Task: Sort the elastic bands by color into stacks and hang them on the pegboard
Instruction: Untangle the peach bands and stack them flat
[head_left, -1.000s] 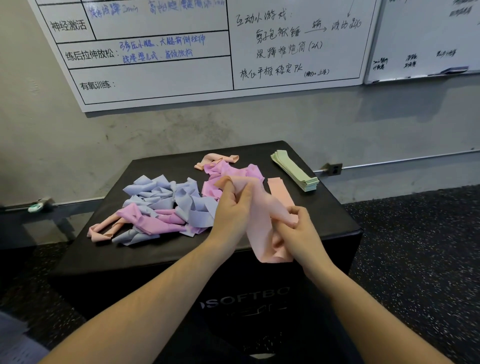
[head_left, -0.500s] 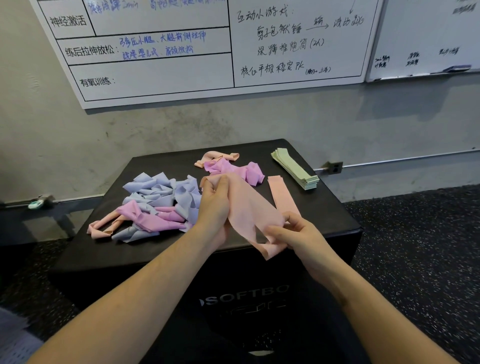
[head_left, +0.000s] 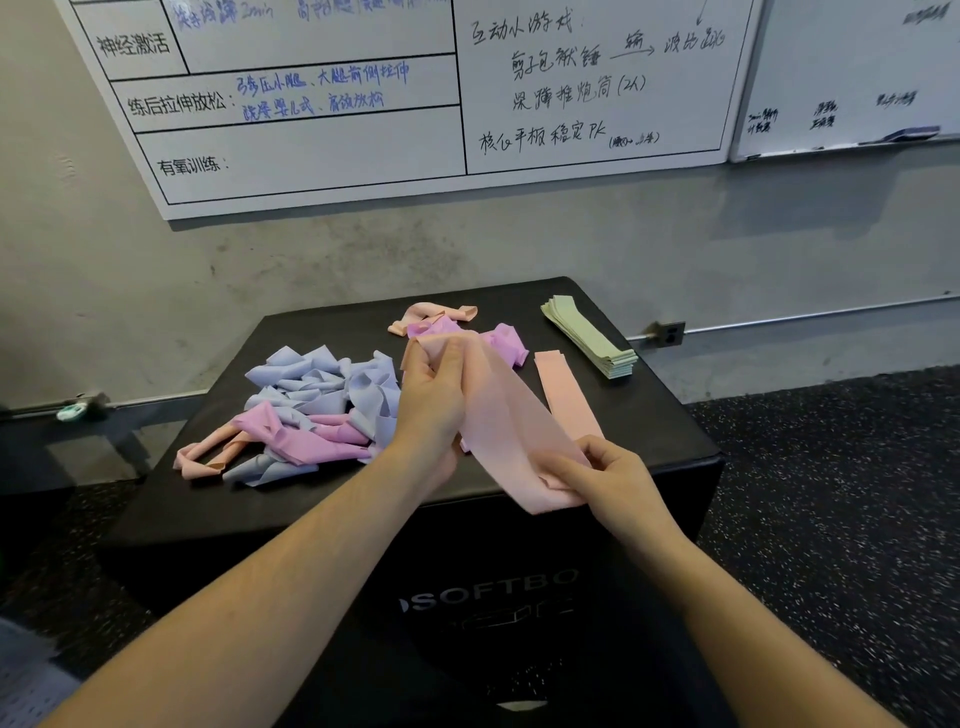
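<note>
Both hands stretch a pale pink band above a black box marked "SOFTBO".

The left hand (head_left: 431, 400) pinches the pink band's (head_left: 506, 426) far end, the right hand (head_left: 605, 475) its near end, over the worktop (head_left: 670, 431). Beyond the box's lettering (head_left: 491, 592) lie a flat pink stack (head_left: 563, 392), a green stack (head_left: 589, 335) and a lilac-and-purple heap (head_left: 317, 400). The whiteboard (head_left: 322, 150) behind reads "有氧训练:".

Both hands, left hand (head_left: 431, 400) and right hand (head_left: 608, 478), pinch a pink band (head_left: 498, 415) above the black box (head_left: 363, 499).
</note>
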